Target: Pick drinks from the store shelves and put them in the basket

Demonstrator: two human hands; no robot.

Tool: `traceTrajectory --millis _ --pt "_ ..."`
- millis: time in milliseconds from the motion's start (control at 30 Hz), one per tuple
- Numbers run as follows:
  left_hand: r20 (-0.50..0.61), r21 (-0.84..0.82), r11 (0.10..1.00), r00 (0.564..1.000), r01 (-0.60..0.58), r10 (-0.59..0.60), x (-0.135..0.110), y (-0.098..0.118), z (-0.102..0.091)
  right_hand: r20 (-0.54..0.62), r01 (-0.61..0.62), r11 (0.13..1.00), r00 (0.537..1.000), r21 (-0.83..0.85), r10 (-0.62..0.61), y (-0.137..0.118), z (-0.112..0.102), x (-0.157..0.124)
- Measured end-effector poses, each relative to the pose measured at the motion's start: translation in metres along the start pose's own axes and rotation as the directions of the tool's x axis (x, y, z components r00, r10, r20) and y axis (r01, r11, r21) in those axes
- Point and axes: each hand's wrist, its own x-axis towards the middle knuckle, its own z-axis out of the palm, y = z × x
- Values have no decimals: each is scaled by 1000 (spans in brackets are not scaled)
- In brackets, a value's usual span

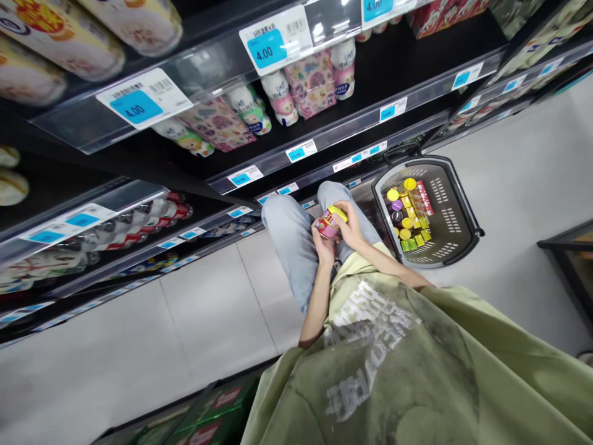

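Note:
A small pinkish-red container with a yellow top [328, 225] is between my two hands, above my bent knees. My left hand [324, 248] grips its lower side with curled fingers. From the other side my right hand [351, 227] has its fingers closed around the yellow top. The printing on the container is too small to read. To the right, beside my leg, a dark shopping basket [456, 238] stands on the floor. Inside it are several small yellow, green, purple and black items [406, 222] and a red pack [424, 198].
Shelves run along the front and left, with bottles and patterned packs [315, 83] behind price labels [277, 40]. Green boxes [217, 408] are stacked behind me at the lower left. A dark-framed stand [563, 266] is at the right edge. The floor [208, 296] is pale tile.

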Motion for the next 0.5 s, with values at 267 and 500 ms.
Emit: traceTrajectory --millis 267,500 --pt "47 258 910 945 -326 325 -4 -1 -3 -60 37 999 998 -11 -38 -8 1 4" --pt "144 304 814 869 -495 474 -4 0 -3 -65 79 997 995 -21 -81 7 2 11"
